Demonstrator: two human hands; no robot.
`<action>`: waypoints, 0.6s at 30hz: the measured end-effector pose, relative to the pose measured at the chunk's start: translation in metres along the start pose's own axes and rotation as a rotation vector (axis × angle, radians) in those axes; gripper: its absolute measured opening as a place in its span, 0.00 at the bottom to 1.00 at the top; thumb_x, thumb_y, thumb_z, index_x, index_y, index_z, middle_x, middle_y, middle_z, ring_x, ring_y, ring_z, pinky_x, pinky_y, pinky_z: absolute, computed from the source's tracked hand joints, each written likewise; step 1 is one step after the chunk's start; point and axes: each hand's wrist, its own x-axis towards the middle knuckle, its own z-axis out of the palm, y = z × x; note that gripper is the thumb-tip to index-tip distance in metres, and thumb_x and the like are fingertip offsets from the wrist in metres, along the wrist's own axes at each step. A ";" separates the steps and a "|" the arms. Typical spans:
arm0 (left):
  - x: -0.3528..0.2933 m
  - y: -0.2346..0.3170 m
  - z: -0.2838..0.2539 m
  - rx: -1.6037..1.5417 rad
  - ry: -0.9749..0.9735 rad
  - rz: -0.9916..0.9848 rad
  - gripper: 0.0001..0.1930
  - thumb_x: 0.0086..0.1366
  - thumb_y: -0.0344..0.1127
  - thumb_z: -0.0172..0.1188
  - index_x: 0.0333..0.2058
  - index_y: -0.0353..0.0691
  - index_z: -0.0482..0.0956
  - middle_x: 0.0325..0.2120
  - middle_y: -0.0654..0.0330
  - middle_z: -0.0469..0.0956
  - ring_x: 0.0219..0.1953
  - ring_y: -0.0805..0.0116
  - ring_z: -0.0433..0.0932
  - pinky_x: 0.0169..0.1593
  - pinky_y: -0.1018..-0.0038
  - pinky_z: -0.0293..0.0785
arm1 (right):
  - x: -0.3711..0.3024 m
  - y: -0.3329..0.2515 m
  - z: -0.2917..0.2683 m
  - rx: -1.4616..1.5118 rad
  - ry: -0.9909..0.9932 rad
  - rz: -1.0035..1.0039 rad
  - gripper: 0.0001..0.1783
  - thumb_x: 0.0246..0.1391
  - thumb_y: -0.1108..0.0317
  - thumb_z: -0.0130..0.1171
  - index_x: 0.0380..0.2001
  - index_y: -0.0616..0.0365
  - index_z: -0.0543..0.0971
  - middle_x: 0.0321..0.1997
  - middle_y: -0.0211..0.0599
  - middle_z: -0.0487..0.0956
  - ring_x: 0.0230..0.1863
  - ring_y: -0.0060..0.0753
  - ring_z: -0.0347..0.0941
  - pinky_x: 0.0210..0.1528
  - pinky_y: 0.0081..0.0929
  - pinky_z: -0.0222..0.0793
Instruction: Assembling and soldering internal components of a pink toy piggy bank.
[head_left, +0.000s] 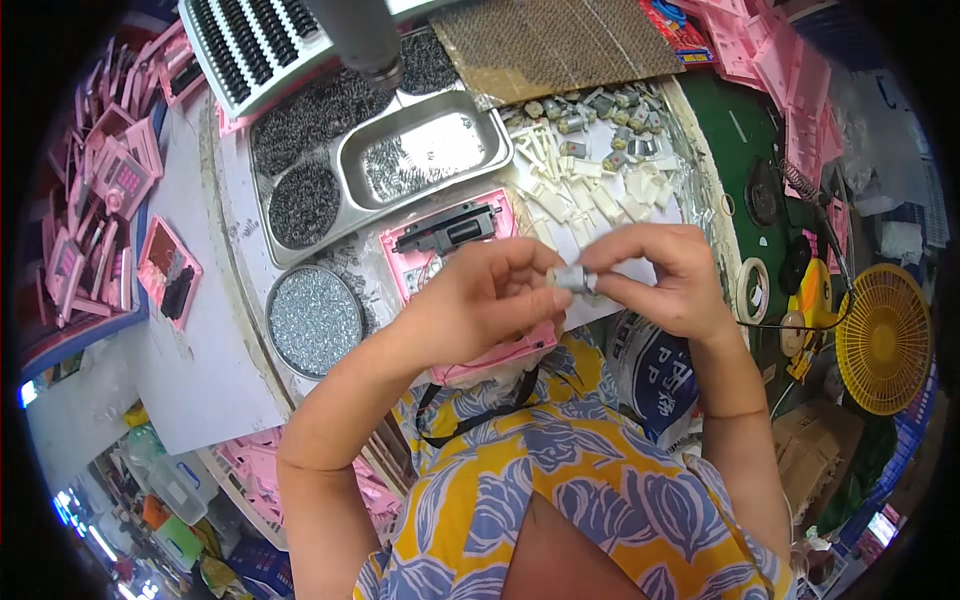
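Between my two hands, above the worktable, is a small silver motor (572, 279) with a pale end. My left hand (478, 300) pinches it from the left with thumb and fingers. From the other side, the thumb and index finger of my right hand (668, 278) close on it. Under my left hand lies a pink plastic case (397, 262), partly hidden by the hand, with a black mechanism (450, 232) and thin wires in it. Just beyond my hands are several white plastic parts (590, 195) and a heap of similar small motors (625, 115).
A metal tray (345, 222) holds dark springs and small metal pieces. Beside it stands a round dish of screws (315, 322). A dark cylindrical tool (365, 45) hangs over the tray. Pink cases (120, 175) fill a bin at left; a yellow fan guard (885, 335) is at right.
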 end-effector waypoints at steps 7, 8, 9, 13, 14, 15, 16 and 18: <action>0.039 0.021 -0.020 0.309 -0.236 -0.028 0.11 0.66 0.35 0.64 0.43 0.35 0.80 0.30 0.63 0.83 0.30 0.77 0.79 0.35 0.77 0.76 | -0.028 0.022 -0.015 0.908 -0.109 0.325 0.09 0.41 0.84 0.70 0.27 0.64 0.81 0.34 0.41 0.82 0.36 0.34 0.80 0.38 0.29 0.78; 0.053 0.035 -0.028 0.497 -0.200 0.035 0.11 0.65 0.35 0.64 0.41 0.35 0.81 0.29 0.63 0.83 0.30 0.77 0.79 0.35 0.76 0.76 | -0.031 0.029 -0.013 1.065 -0.088 0.334 0.10 0.40 0.86 0.69 0.26 0.63 0.80 0.34 0.40 0.81 0.35 0.33 0.80 0.38 0.30 0.79; 0.070 0.038 -0.041 0.756 0.080 0.238 0.10 0.63 0.36 0.65 0.39 0.35 0.82 0.29 0.61 0.83 0.29 0.74 0.80 0.35 0.75 0.76 | -0.031 0.033 -0.009 1.226 -0.077 0.337 0.11 0.39 0.87 0.69 0.26 0.62 0.79 0.34 0.39 0.80 0.35 0.33 0.79 0.38 0.30 0.79; 0.131 0.049 -0.077 1.296 0.604 0.501 0.09 0.60 0.36 0.65 0.35 0.38 0.83 0.28 0.53 0.83 0.29 0.60 0.83 0.37 0.67 0.77 | -0.034 0.053 0.000 1.456 0.043 0.333 0.19 0.39 0.88 0.67 0.36 0.62 0.76 0.32 0.37 0.77 0.32 0.31 0.77 0.36 0.30 0.79; 0.139 0.046 -0.084 1.336 0.618 0.522 0.08 0.60 0.36 0.64 0.35 0.38 0.83 0.29 0.52 0.83 0.30 0.57 0.83 0.37 0.66 0.77 | -0.034 0.053 -0.002 1.451 0.100 0.360 0.22 0.39 0.88 0.67 0.40 0.62 0.75 0.32 0.37 0.77 0.31 0.31 0.76 0.35 0.30 0.78; 0.144 0.045 -0.086 1.375 0.628 0.545 0.08 0.60 0.36 0.64 0.35 0.39 0.83 0.29 0.51 0.83 0.31 0.55 0.83 0.38 0.64 0.77 | -0.035 0.053 -0.005 1.448 0.138 0.367 0.25 0.39 0.87 0.67 0.43 0.62 0.74 0.32 0.37 0.78 0.30 0.31 0.76 0.34 0.30 0.77; 0.148 0.044 -0.088 1.393 0.639 0.549 0.08 0.60 0.36 0.64 0.34 0.39 0.83 0.29 0.52 0.83 0.31 0.54 0.83 0.38 0.63 0.77 | -0.035 0.053 -0.007 1.446 0.174 0.375 0.27 0.40 0.87 0.68 0.47 0.62 0.74 0.32 0.38 0.78 0.30 0.31 0.75 0.34 0.30 0.76; 0.154 0.042 -0.086 1.428 0.658 0.562 0.07 0.59 0.35 0.64 0.34 0.40 0.82 0.30 0.53 0.84 0.32 0.54 0.83 0.39 0.62 0.78 | -0.039 0.053 -0.014 1.444 0.202 0.348 0.32 0.41 0.85 0.68 0.53 0.63 0.71 0.33 0.38 0.78 0.29 0.31 0.75 0.34 0.29 0.73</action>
